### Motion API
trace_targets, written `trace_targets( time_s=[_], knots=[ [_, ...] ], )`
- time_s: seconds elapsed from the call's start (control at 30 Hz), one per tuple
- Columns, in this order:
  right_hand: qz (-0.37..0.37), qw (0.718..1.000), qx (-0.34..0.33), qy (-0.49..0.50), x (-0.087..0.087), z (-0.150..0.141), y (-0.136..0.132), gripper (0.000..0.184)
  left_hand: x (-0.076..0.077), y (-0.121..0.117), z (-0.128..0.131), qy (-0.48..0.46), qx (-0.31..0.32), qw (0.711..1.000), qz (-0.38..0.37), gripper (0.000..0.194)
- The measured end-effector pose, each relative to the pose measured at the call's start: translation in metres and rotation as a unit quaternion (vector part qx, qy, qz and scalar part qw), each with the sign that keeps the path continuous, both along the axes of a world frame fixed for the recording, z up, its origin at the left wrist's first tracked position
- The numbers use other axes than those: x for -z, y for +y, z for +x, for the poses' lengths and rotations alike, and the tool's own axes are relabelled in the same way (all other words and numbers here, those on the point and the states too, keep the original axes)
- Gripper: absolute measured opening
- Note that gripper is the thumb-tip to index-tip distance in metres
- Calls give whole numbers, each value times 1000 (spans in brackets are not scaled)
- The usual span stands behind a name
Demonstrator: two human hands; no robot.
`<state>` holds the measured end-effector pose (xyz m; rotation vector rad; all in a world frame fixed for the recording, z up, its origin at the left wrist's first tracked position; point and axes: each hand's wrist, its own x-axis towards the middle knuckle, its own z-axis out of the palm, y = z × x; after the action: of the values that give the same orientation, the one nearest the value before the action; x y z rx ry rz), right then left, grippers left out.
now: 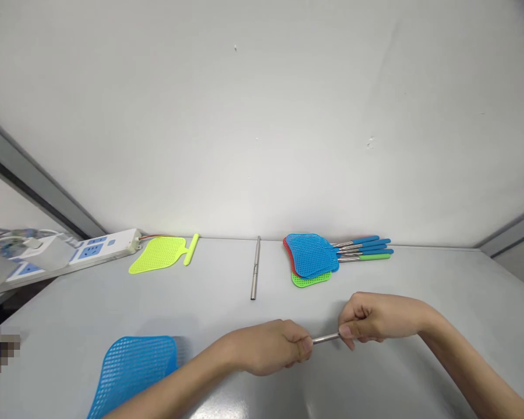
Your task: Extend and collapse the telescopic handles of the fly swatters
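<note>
Fingers of both hands were closed around one thin metal rod, out over the near part of the table. From where I stood, the left hand had it in a fist, the thumb pressed along the top, and the right hand pinched the other end between thumb and curled fingers. Only a short length of bare metal showed between the two hands, tilted slightly up towards the right; how far it ran inside each grip I couldn't tell.

Just left of the left forearm, partly covered by it, was a large blue mesh paddle. Whether it joined anything under the arm was hidden from me.

Beyond the hands, a separate silvery tube lay alone near the middle, pointing from the near side towards the wall. To its right, at the far side, was a pile of fly swatters: blue heads on top, red peeking out on the left, green at the near edge, with metal stems and blue and green handles fanned to the right.

Far left lay a yellow-green mesh head, a short bar-shaped handle of that colour at its narrow end. Further left, a white power strip with blue sockets ran along the edge.
</note>
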<state>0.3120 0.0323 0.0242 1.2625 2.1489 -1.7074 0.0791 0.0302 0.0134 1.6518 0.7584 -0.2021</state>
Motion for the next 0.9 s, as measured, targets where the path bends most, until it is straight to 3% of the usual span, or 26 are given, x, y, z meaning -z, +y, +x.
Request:
trace_targets(
  time_s=[0.27,0.6,0.9],
  knots=[
    [-18,1000,9,14,5,7,2,34,-2,5,-3,15,1,1000,3,14],
    [-27,999,24,27,2,8,3,37,-9,9,-6,2,6,1000,29,22],
    [-24,998,37,39,3,10,3,39,-5,18,-14,-26,15,999,20,32]
  ],
)
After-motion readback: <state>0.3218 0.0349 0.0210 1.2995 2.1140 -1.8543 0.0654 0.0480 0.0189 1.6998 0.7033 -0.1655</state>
